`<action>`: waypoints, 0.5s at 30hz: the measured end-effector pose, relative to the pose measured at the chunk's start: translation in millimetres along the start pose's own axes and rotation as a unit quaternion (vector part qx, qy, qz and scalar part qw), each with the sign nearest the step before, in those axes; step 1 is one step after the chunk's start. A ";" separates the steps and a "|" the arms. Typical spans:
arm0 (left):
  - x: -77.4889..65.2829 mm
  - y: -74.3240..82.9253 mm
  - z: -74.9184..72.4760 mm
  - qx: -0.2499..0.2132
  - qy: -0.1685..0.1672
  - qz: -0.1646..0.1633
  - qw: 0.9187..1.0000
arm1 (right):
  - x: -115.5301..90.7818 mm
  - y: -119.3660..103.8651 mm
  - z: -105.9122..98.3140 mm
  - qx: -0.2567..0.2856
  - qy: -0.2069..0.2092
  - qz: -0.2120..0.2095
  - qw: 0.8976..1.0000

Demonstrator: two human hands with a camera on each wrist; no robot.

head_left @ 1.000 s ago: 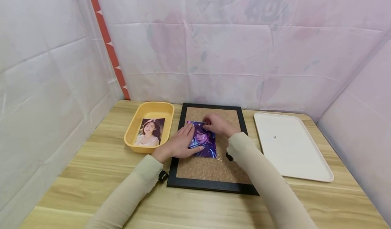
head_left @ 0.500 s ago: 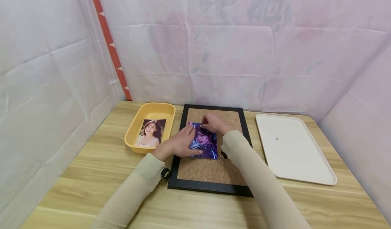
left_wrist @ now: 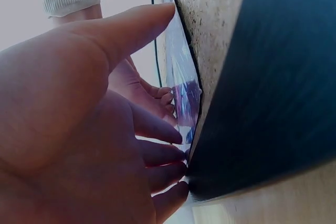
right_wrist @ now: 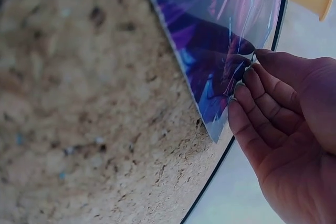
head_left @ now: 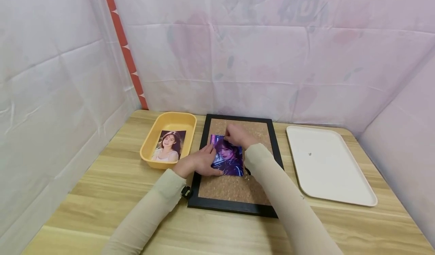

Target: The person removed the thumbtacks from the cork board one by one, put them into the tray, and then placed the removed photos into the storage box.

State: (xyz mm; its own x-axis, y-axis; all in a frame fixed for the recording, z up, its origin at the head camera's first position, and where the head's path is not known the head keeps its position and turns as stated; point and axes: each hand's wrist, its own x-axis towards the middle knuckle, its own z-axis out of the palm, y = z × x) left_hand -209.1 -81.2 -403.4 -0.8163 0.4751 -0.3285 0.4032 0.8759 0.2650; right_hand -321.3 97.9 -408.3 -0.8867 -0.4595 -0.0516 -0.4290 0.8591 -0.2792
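A purple-blue portrait picture [head_left: 228, 160] with a glossy surface lies on a cork board [head_left: 221, 189] with a black frame. My left hand [head_left: 204, 161] rests along the picture's left side, its thumb and fingers straight at the edge. In the left wrist view those fingertips [left_wrist: 170, 171] touch down near the board's frame. At the picture's top edge my right hand [head_left: 236, 135] is curled, thumb against fingertips. It pinches a tiny glinting thing [right_wrist: 252, 61], seemingly a pushpin, mostly hidden by the fingers.
To the left stands a yellow basin [head_left: 145, 149] holding another portrait photo [head_left: 169, 145]. A white tray [head_left: 334, 168] lies on the right with a tiny dark object [head_left: 309, 154] on it. Pale cloth walls [head_left: 255, 58] surround the wooden table [head_left: 102, 194].
My left hand has slid down the picture's left side, uncovering its top left corner. My right hand has shifted a little left along the top edge. The camera view has drifted slightly.
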 end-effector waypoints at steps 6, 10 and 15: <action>-6.4 -2.3 1.4 0.030 -0.008 -0.003 1.000 | 1.5 -4.1 2.4 -0.015 -0.012 -0.016 1.000; -6.1 -0.3 -1.5 0.043 -0.011 0.009 0.999 | -0.6 -2.4 0.3 -0.011 -0.005 -0.004 1.000; -4.6 2.5 -2.9 0.069 -0.018 0.005 0.997 | 0.2 -0.9 -1.4 -0.039 0.005 -0.025 0.999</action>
State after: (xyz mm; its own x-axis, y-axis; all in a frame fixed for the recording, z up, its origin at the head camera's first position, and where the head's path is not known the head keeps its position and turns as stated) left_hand -205.5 -81.4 -398.6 -0.7974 0.4843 -0.3600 0.4661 0.8732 0.1425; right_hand -321.3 97.3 -406.7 -0.8653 -0.5003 -0.0298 -0.4845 0.8502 -0.2063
